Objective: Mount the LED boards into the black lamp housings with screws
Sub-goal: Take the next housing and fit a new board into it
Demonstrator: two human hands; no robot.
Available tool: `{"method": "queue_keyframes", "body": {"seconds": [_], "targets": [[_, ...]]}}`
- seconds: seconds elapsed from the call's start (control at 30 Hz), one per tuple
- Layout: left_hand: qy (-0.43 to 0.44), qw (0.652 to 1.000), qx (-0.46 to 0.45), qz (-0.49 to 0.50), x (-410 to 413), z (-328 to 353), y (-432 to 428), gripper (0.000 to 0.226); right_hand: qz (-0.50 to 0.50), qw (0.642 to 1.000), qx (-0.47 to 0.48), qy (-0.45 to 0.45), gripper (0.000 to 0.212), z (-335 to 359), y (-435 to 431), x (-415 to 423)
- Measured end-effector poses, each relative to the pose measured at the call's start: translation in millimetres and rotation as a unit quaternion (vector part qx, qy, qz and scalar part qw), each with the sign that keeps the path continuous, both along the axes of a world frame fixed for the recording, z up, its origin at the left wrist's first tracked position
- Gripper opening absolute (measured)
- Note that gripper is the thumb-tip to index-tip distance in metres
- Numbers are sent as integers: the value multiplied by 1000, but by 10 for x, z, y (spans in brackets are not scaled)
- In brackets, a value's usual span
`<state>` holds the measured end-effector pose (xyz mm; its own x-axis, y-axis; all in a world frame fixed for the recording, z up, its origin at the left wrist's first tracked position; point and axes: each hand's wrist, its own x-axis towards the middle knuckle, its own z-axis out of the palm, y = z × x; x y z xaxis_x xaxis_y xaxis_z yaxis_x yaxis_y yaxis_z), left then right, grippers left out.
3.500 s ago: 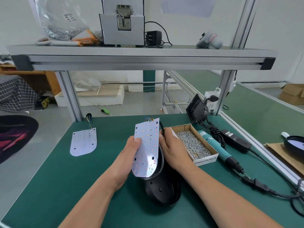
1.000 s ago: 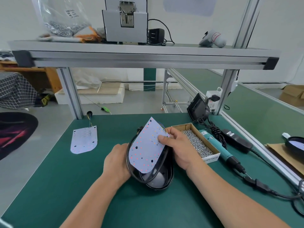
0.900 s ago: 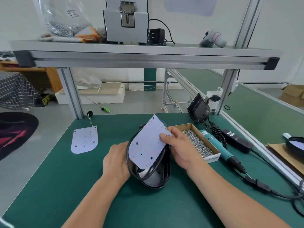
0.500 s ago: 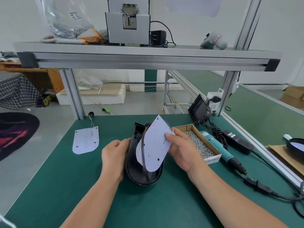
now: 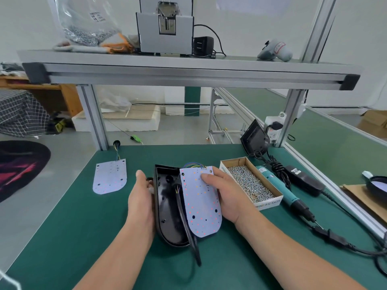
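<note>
A black lamp housing [image 5: 167,208] lies open side up on the green mat in the middle. My left hand [image 5: 141,203] grips its left wall. My right hand [image 5: 224,197] holds a white LED board [image 5: 201,206] tilted over the housing's right half, thumb on the board's top face. Coloured wires run from the board's far edge, and a black cable [image 5: 186,222] crosses the housing and trails toward me. A second LED board [image 5: 110,176] lies flat at the left. A cardboard box of screws [image 5: 250,184] and a teal electric screwdriver [image 5: 280,190] sit to the right.
A black power adapter [image 5: 303,181] and its cords run along the right edge of the mat. An aluminium shelf [image 5: 188,70] crosses overhead on posts at the far corners. Another black housing [image 5: 377,185] rests on cardboard at the far right.
The housing has been turned from standing on its edge to lying flat with its opening up. The board has swung down over its right side, and the cable now trails toward me.
</note>
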<state>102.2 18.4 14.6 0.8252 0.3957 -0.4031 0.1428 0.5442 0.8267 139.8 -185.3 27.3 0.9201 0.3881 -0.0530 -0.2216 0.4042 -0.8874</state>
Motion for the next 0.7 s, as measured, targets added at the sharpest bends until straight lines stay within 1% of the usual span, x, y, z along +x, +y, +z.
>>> {"method": "queue_keyframes", "body": {"seconds": [0.1, 0.13, 0.23, 0.3, 0.43, 0.53, 0.63, 0.7], "targets": [[13, 1000, 17, -16, -36, 12, 4, 68, -6, 1000, 4, 12, 39, 2, -33, 28], [10, 1000, 21, -16, -40, 15, 2, 66, -3, 1000, 5, 13, 39, 10, -47, 34], [-8, 997, 72, 21, -26, 71, -29, 45, 22, 1000, 14, 5, 38, 22, -80, 30], [-26, 994, 99, 34, -14, 65, -48, 41, 42, 999, 15, -4, 34, 17, -81, 17], [-62, 992, 98, 38, -33, 51, -61, 30, 57, 998, 8, -13, 30, 14, -56, -2], [-81, 993, 81, 36, -17, 54, -55, 27, 60, 998, 14, -10, 28, 8, -33, -26], [-77, 991, 98, 47, 29, 35, -58, 26, 44, 999, 22, -8, 38, -21, -4, -33], [-99, 991, 67, 53, 56, 55, -82, 33, 22, 999, 30, -13, 37, -14, 14, -34]]}}
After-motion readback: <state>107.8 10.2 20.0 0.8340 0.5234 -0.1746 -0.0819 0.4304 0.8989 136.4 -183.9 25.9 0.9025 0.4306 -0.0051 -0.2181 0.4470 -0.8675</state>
